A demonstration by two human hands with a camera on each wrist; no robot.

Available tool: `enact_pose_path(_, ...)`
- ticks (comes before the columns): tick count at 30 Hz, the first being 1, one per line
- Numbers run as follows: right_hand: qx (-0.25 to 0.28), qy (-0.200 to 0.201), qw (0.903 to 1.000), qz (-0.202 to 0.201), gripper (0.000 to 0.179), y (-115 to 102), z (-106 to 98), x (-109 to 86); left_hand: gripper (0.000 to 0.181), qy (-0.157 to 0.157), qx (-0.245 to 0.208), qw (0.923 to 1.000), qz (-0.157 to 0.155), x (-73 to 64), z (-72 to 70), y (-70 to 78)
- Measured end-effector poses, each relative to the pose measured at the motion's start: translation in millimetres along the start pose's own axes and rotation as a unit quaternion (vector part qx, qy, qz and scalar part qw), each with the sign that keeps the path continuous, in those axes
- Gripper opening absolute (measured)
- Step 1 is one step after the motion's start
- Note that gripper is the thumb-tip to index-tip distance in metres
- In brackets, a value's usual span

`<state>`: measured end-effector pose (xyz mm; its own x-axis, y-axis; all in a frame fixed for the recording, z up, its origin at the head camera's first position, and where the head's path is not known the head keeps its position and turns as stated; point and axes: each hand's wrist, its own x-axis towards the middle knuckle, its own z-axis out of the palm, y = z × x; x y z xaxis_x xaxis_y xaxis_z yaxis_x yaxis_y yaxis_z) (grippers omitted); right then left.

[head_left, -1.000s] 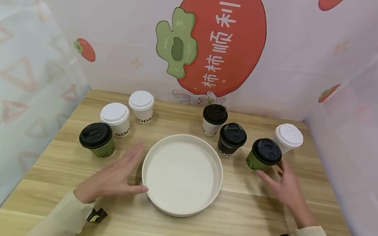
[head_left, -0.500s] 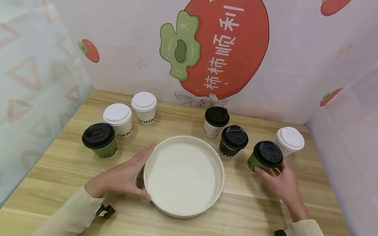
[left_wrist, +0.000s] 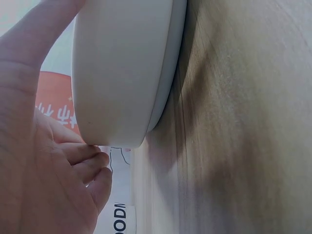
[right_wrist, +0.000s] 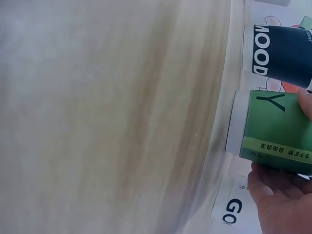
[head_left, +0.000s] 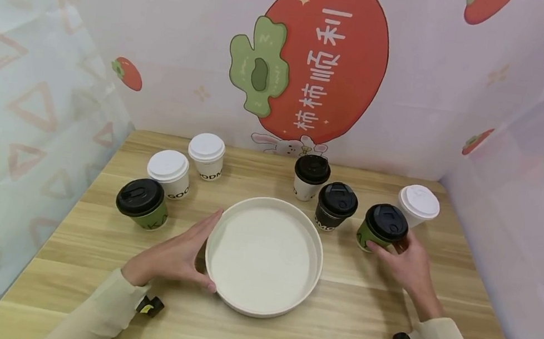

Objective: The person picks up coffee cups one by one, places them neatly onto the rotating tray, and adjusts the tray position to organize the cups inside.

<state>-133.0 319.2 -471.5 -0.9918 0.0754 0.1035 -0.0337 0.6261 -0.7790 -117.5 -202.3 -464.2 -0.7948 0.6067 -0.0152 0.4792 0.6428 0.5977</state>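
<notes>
In the head view, my left hand lies at the left side of a round cream tray, thumb and fingers spread in a wide V along its rim. The left wrist view shows the tray's side wall with fingertips right at it. My right hand grips a green paper cup with a black lid, thumb in front and fingers behind. Seen from the right wrist, the green cup is upright, its base close to the table.
Beside the green cup stand a white-lidded cup and a dark cup; a black-lidded white cup is behind. At left are another green cup and two white cups. Printed cloth walls enclose the wooden table.
My left hand has moved right, up to the tray's rim. My right thumb and fingers have closed round the green cup, which stays in about the same place.
</notes>
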Motion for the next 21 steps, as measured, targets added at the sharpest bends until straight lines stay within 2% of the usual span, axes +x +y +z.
enact_pose_path(10, 0.016, 0.015, 0.9997, 0.007, 0.083, -5, 0, -1.9, 0.155, -0.004, 0.008, 0.9999, 0.005, 1.2, -0.1, -1.9)
enact_pose_path(16, 0.005, 0.024, 0.9997, 0.005, 0.082, -19, -7, -8.3, 0.155, -0.005, 0.007, 0.9999, 0.006, 1.8, -0.1, -3.9)
enact_pose_path(21, 0.009, 0.035, 0.9991, -0.021, 0.077, -36, -12, -14.8, 0.154, -0.009, 0.003, 0.9999, 0.004, 2.3, -0.1, -4.2)
